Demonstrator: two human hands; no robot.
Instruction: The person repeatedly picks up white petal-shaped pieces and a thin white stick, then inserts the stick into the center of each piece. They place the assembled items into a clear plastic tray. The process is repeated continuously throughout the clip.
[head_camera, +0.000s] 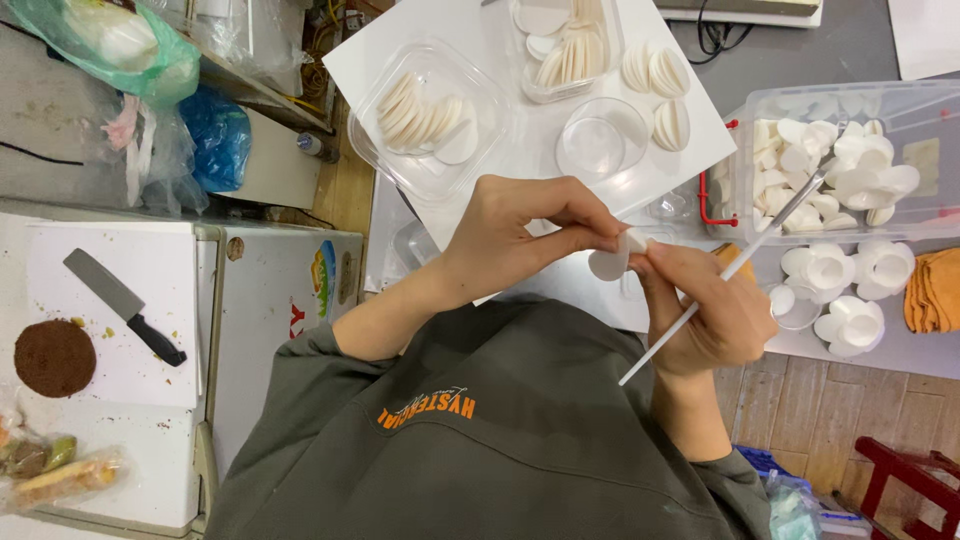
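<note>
A knife (122, 305) lies on the board (110, 270) left of the person, discs fill trays (430, 110) ahead.

— What colour is the petal (607, 264)?
— White, like the thin stick (690, 318).
— And the sleeve (480, 430)?
— Olive green with orange lettering.
— The cloths (935, 290)?
— Orange.

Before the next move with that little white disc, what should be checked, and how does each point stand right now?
1. Left hand pinches the white disc firmly: ok.
2. Right hand grips the thin tool while its thumb steadies the disc: ok.
3. Tool tip clear of the pieces in the clear bin: cannot tell.
4. Spare discs ready in the clear tray: ok.
5. Knife well away from both hands: ok.
</note>
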